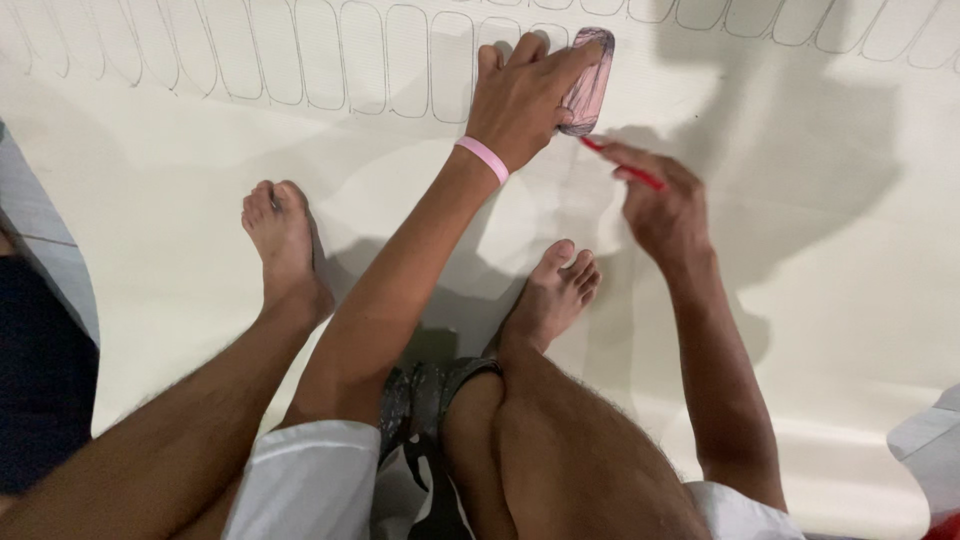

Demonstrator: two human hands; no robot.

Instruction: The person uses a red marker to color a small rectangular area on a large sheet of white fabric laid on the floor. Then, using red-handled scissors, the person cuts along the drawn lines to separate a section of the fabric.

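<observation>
Your right hand (pixel 665 205) pinches the thin, light, stiff red pencil (pixel 620 163) mid-shaft, while your left hand (pixel 525 95) presses the flat translucent oblong template (pixel 590 85) beyond its tip.

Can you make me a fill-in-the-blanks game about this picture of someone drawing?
1. The left hand presses a rounded template flat on the ____ sheet.
2. The right hand holds a ____ pen.
3. The left wrist wears a ____ band.

Missing words: white; red; pink
</observation>
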